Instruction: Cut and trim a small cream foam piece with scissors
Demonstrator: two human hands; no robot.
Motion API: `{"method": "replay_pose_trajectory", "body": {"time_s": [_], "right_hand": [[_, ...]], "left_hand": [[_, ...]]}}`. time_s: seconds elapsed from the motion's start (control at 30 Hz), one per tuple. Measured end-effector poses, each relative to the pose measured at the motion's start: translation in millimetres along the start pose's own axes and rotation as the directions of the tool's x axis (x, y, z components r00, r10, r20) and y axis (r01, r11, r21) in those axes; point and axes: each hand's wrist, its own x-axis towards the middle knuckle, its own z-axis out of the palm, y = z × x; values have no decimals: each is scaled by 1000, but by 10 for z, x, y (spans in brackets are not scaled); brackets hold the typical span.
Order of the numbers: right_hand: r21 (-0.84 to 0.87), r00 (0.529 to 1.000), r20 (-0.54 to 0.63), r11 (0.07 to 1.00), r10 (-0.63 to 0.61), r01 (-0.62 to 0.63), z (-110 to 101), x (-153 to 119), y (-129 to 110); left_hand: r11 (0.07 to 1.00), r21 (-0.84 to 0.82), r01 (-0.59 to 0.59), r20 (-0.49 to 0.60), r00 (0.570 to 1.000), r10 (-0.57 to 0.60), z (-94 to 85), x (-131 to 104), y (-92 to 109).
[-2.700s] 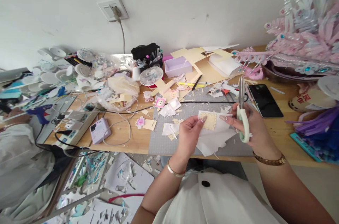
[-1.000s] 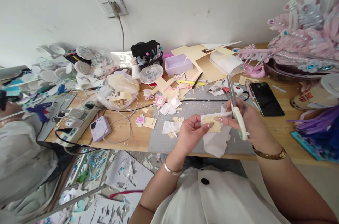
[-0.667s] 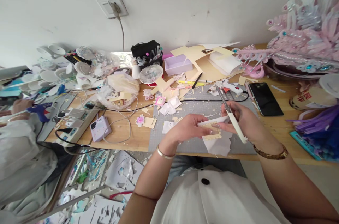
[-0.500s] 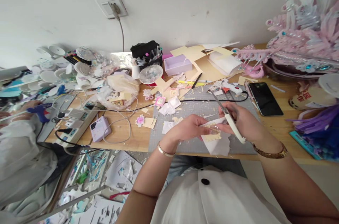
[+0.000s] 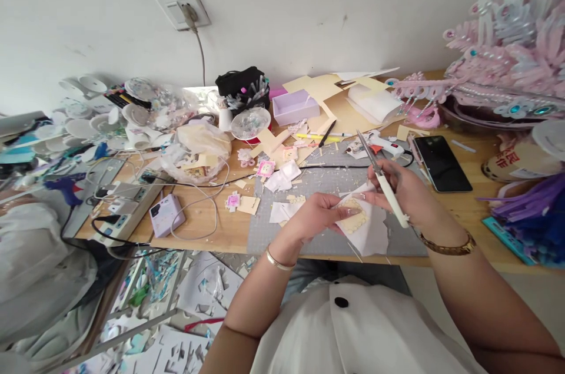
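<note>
My left hand pinches a thin white sheet between thumb and fingers, over the front of the grey cutting mat. On that sheet lies a cream piece with a scalloped edge, partly under my thumb. In my right hand is a pair of scissors with white handles, its blades pointing up and away from the sheet. Fingertips of the right hand also touch the sheet's upper edge. The lower handle is partly hidden by the hand.
A phone and a hot glue gun lie to the right. Pink badge-like pieces and paper scraps litter the mat. A lilac box stands behind. At left are a power strip and a co-worker's sleeve.
The white sheet has been turned and tilted, so more of the scalloped piece shows. My right hand and the scissors have shifted slightly up, the blades pointing more steeply away.
</note>
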Motion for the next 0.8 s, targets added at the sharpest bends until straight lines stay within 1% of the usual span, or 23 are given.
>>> {"method": "replay_pose_trajectory", "body": {"time_s": [0.17,0.27,0.33,0.4,0.43,0.5,0.57,0.6,0.67,0.7,0.77,0.8], "right_hand": [[15,999,-19,999,-37,37,23,67,27],[36,995,-87,998,-55,58,24,128,74],[125,985,-166,990,-40,61,0,131,82],[264,971,-237,961,-13,77,-38,67,81],[316,974,-224,946,6,67,-56,7,87],[338,986,-168,939,-9,67,-73,-163,132],[353,1000,7,936,0,-2,-49,-376,235],[342,994,102,937,34,-67,-21,-489,306],[322,963,249,929,103,-182,52,-709,472],[318,943,303,918,136,-235,90,-812,559],[324,904,381,888,194,-327,152,-994,722],[318,891,394,877,225,-362,173,-1072,791]], "left_hand": [[999,-51,4,-77,997,-8,45,27,-56],[998,-70,2,-121,993,-10,45,44,-99],[995,-97,-26,-185,983,8,32,68,-142],[989,-129,-78,-289,957,37,14,105,-199],[983,-146,-108,-345,937,52,6,126,-230],[971,-172,-163,-436,897,74,-7,168,-292],[960,-189,-206,-501,861,86,-11,200,-348],[955,-196,-224,-528,845,90,-10,208,-371],[942,-217,-258,-566,819,94,1,209,-405],[933,-231,-275,-578,811,96,10,201,-413],[918,-257,-303,-586,804,102,32,174,-415],[912,-263,-314,-586,803,107,44,157,-408]]}}
